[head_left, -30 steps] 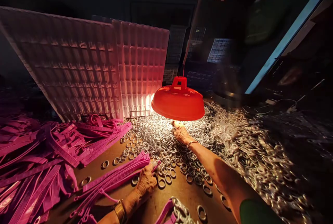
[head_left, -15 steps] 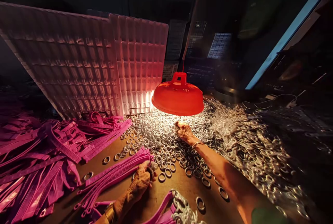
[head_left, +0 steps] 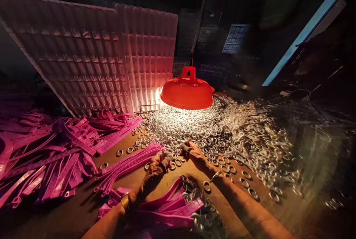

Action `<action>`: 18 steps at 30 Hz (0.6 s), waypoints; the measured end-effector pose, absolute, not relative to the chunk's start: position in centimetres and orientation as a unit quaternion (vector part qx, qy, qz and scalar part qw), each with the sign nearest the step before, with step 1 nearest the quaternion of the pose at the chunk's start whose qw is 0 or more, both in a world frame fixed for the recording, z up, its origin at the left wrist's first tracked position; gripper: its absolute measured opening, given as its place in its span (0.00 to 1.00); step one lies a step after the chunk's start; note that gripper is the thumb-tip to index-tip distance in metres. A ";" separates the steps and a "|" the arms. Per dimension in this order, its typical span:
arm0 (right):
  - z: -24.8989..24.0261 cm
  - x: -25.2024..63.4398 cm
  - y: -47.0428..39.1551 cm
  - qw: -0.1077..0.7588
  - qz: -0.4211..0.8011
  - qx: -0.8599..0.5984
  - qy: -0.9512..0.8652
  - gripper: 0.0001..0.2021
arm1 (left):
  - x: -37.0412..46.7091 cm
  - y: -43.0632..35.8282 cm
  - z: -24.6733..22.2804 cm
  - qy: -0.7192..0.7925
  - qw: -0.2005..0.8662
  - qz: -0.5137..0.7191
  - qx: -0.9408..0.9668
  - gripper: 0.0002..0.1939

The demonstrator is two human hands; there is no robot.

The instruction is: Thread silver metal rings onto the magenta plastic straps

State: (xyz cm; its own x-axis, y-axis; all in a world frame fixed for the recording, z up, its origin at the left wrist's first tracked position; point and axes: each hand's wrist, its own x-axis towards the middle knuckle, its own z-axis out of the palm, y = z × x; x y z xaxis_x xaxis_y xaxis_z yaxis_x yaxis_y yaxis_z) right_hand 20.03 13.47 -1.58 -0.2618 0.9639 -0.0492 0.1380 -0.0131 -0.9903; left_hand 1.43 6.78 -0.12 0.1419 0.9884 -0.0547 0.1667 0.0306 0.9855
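Observation:
My left hand point(head_left: 155, 168) is closed around the end of a pink plastic strap point(head_left: 130, 164) lying on the brown table point(head_left: 83, 209). My right hand point(head_left: 194, 152) rests a little to the right of it, fingers pinched on a metal ring at the near edge of a big heap of silver rings point(head_left: 222, 128). The two hands nearly meet. More pink straps with rings threaded on them point(head_left: 178, 205) lie between my forearms.
A lit red lamp shade point(head_left: 187, 93) hangs low over the ring heap. Ribbed white plastic trays point(head_left: 91, 57) lean upright at the back left. A large pile of pink straps point(head_left: 41, 150) covers the left side. Loose rings point(head_left: 247, 183) lie scattered to the right.
My right hand has drawn back from under the lamp toward me and now sits beside the left hand. The view has tilted downward, showing more straps near me.

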 end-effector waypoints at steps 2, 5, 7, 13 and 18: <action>-2.0 19.3 12.2 0.401 0.559 -0.433 -0.582 0.09 | 1.6 6.6 0.2 0.498 0.500 0.435 0.559 0.19; -2.5 18.0 11.4 0.384 0.643 -0.407 -0.523 0.10 | 1.4 6.6 0.0 0.476 0.499 0.455 0.564 0.17; -2.4 17.4 11.2 0.354 0.716 -0.394 -0.454 0.11 | 1.0 6.7 -0.5 0.452 0.479 0.459 0.596 0.14; -2.9 17.4 11.0 0.282 0.791 -0.389 -0.379 0.12 | -0.3 6.1 -2.0 0.392 0.284 0.426 0.764 0.33; -3.9 17.1 9.9 0.321 0.787 -0.378 -0.368 0.16 | -0.1 5.7 -1.9 0.436 0.379 0.454 0.679 0.21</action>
State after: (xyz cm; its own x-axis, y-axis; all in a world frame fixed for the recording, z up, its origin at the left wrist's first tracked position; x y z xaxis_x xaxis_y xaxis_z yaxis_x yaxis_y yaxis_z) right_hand 17.10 9.93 -3.95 -0.5090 0.7824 -0.3589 -0.2268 -0.5241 -0.8209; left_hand -0.09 5.72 -1.86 0.2076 0.9353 0.2866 0.2474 -0.3337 0.9096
